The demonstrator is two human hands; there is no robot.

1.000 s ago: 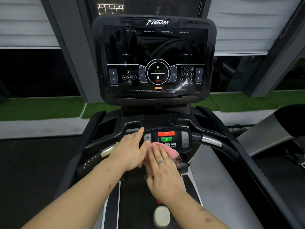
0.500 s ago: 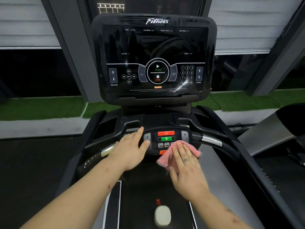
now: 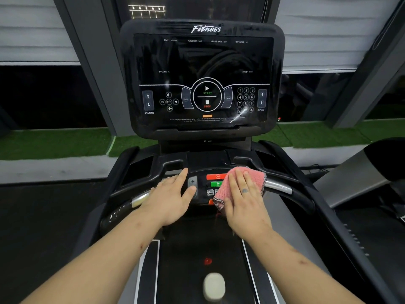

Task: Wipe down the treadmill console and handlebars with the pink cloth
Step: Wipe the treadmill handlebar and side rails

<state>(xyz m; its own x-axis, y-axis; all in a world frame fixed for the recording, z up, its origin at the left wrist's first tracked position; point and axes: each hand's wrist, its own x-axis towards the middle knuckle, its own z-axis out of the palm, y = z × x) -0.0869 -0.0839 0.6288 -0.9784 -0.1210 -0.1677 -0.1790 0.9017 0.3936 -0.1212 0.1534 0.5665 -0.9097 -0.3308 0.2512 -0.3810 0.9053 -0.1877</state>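
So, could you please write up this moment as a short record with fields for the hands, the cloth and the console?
left hand: fingers straight, resting on the left side of the small black button panel
right hand: flat on the pink knitted cloth, pressing it against the panel's right side
cloth position: beside the red button and green button, its right edge next to the silver right handlebar grip
large black Fitness display: untouched by either hand

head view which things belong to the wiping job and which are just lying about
Job: pink cloth, right hand pressing it on the control panel, left hand resting beside it, console screen, handlebars.
Lying about: white oval object on the belt, neighbouring machine, green turf.
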